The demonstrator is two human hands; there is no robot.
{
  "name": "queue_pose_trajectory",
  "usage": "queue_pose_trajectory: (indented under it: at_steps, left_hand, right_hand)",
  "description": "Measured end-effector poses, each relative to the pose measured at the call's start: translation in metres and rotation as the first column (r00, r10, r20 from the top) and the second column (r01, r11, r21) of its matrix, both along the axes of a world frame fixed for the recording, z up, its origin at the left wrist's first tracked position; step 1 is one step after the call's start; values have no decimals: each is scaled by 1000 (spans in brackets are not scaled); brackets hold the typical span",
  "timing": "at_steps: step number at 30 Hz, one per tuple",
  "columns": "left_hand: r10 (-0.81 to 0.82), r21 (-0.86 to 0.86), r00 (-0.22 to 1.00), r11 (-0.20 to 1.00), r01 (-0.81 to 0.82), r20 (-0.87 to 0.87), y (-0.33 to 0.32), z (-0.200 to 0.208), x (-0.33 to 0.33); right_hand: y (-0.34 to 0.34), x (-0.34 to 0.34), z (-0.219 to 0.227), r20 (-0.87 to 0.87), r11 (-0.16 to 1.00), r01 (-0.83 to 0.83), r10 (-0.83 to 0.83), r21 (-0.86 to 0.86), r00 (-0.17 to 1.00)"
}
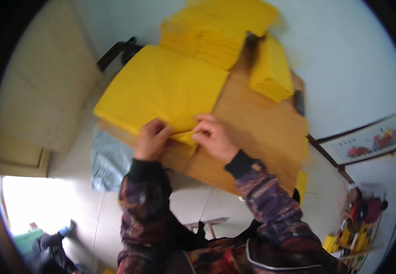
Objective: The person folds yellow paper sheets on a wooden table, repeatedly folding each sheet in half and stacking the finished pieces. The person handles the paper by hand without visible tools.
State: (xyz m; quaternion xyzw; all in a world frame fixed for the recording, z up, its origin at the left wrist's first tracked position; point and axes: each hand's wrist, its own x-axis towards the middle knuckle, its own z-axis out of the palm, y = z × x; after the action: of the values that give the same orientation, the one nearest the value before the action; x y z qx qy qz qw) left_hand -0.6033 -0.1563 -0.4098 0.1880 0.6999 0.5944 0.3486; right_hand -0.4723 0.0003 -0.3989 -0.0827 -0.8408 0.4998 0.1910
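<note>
1. Two hands meet at the near edge of a large yellow paper sheet (pixel 161 86), which lies on the wooden table (pixel 262 132) and stretches away from the person toward the far left.
2. The left hand (pixel 151 139) and the right hand (pixel 212 136) are both pinched on a small folded flap (pixel 184 136) at the sheet's near corner, fingers curled and thumbs pressing the paper; the two hands sit just beside each other, nearly touching.
3. The flap lies directly between the hands, so neither is clearly nearer. Its crease seems to run roughly from one hand to the other, along the near edge.
4. The sheet appears to top a stack of like sheets, though blur makes the layers hard to tell.
5. Beyond it rise more yellow piles: a tall stack (pixel 216 32) at the far middle and a smaller bundle (pixel 271 73) to the right, apart from the sheet in hand.
6. The table is light brown wood, and its near edge overhangs a pale tiled floor (pixel 193 205).
7. A grey cloth (pixel 108 164) lies below the table's left side, a pale wall stands behind, and a framed picture (pixel 371 139) hangs at right.
</note>
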Motion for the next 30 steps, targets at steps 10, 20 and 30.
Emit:
queue_pose_trajectory:
  at_steps: [10,20,30]
  left_hand:
    - [23,22,999,999,-24,30,2,-4,1]
    - [66,-75,997,995,-63,41,1,8,6]
    - [64,-16,997,998,-64,36,-1,11,9]
  right_hand:
    - [186,131,-6,-21,621,712,-749,326,663]
    - [305,162,-20,192,266,291,-946,919,260]
    - [149,138,-5,106,861,421,-465,284,879]
